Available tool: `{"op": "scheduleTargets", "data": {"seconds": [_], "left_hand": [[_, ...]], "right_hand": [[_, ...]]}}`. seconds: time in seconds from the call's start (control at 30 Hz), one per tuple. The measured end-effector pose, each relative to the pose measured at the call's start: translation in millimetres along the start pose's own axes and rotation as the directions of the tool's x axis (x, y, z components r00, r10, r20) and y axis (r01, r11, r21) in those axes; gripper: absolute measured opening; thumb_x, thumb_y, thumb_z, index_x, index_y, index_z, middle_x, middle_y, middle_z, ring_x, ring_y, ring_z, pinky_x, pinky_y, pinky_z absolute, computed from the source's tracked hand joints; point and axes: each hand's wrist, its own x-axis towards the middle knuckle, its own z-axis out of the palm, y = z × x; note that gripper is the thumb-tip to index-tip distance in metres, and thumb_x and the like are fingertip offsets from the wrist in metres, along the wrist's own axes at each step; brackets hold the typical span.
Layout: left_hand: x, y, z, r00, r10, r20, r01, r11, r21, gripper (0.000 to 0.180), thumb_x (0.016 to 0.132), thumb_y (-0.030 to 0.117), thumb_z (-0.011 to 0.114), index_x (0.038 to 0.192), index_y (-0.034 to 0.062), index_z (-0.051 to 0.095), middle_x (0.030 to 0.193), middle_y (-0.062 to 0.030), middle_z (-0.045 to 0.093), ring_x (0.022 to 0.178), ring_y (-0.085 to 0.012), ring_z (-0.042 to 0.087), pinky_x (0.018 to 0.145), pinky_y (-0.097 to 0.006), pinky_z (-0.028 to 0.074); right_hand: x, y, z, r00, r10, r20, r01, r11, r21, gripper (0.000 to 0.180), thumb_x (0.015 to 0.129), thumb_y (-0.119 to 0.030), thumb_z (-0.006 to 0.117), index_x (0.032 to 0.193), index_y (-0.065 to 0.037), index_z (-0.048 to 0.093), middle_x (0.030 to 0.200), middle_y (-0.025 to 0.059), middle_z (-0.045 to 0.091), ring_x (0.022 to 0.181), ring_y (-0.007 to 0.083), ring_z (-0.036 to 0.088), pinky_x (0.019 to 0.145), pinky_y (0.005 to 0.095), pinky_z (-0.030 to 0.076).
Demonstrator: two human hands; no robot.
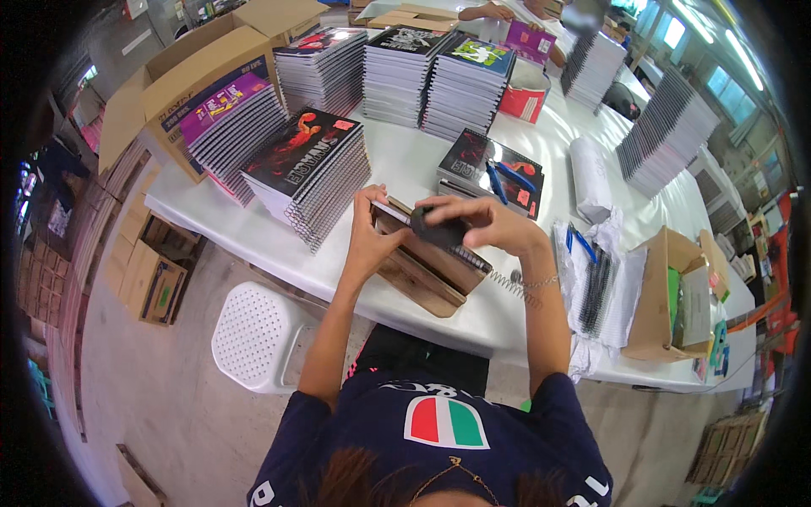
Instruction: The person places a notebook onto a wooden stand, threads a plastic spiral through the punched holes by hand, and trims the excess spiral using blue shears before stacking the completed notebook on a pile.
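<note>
In front of me a wooden holder [422, 291] lies at the table's front edge, with a notebook [391, 212] standing in it, edge up. My left hand [372, 232] grips the notebook's left end between thumb and fingers. My right hand [498, 226] is closed over a dark rounded object [441, 230] on top of the notebook's edge; its exact kind I cannot make out. From the notebook's right end a loose wire coil [517, 289] trails under my right wrist. Behind my hands, blue-handled pliers [508, 179] rest on black-covered spiral notebooks [465, 154].
Stacks of spiral notebooks [325, 177] stand left and behind, near an open carton [182, 76]. At right lie a white roll [590, 182], black coils [596, 291] on plastic, and a cardboard box [667, 300]. A white stool [258, 338] stands left. Another person [541, 17] works across the table.
</note>
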Motion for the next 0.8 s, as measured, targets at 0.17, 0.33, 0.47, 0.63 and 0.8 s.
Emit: {"op": "scheduleTargets", "data": {"seconds": [0.17,0.33,0.47,0.63,0.8], "left_hand": [[1,5,0,1.000,-0.012,-0.021,0.012,1.000,0.019,0.069,0.055,0.006,0.087,0.106,0.0061,0.041,0.110,-0.0119,0.042,0.121,-0.0311,0.044,0.107,-0.040,0.032],[-7,-3,-3,0.999,-0.036,0.033,0.035,0.998,0.049,0.062,0.063,-0.010,0.073,0.109,0.0102,0.037,0.117,-0.0090,0.040,0.136,-0.0298,0.035,0.110,-0.038,0.030],[-3,-9,-2,1.000,-0.008,-0.007,0.008,1.000,-0.007,0.057,0.061,-0.008,0.069,0.106,0.0073,0.040,0.112,-0.0116,0.041,0.129,-0.0323,0.040,0.109,-0.040,0.031],[-2,-11,-2,0.999,-0.015,-0.030,0.015,1.000,-0.007,0.057,0.059,-0.005,0.072,0.105,0.0070,0.041,0.110,-0.0125,0.042,0.130,-0.0346,0.040,0.108,-0.042,0.032],[-4,2,8,1.000,-0.016,0.001,0.016,0.999,-0.043,0.058,0.060,-0.003,0.077,0.105,0.0075,0.041,0.110,-0.0114,0.042,0.130,-0.0346,0.040,0.107,-0.042,0.032]], "right_hand": [[12,-7,-2,0.969,0.161,-0.186,-0.181,0.979,-0.098,0.047,0.077,-0.025,0.077,0.120,-0.009,0.066,0.132,0.0073,0.054,0.119,0.0178,0.050,0.102,0.0313,0.038],[9,-10,8,0.998,0.067,-0.007,-0.067,0.997,-0.036,0.047,0.076,-0.025,0.078,0.118,-0.008,0.066,0.135,0.0069,0.052,0.121,0.0171,0.049,0.103,0.0299,0.037],[29,-11,-1,0.961,0.201,-0.188,-0.235,0.955,-0.183,0.042,0.076,-0.026,0.079,0.111,-0.007,0.067,0.128,0.0064,0.058,0.109,0.0147,0.054,0.100,0.0313,0.038],[28,-26,10,0.997,0.071,-0.020,-0.073,0.986,-0.151,0.040,0.073,-0.023,0.082,0.107,-0.009,0.068,0.138,0.0121,0.049,0.116,0.0174,0.052,0.101,0.0321,0.038],[33,3,-16,0.936,0.224,-0.272,-0.317,0.871,-0.375,0.042,0.070,-0.021,0.085,0.105,-0.007,0.067,0.128,0.0113,0.058,0.119,0.0207,0.052,0.103,0.0331,0.038]]}}
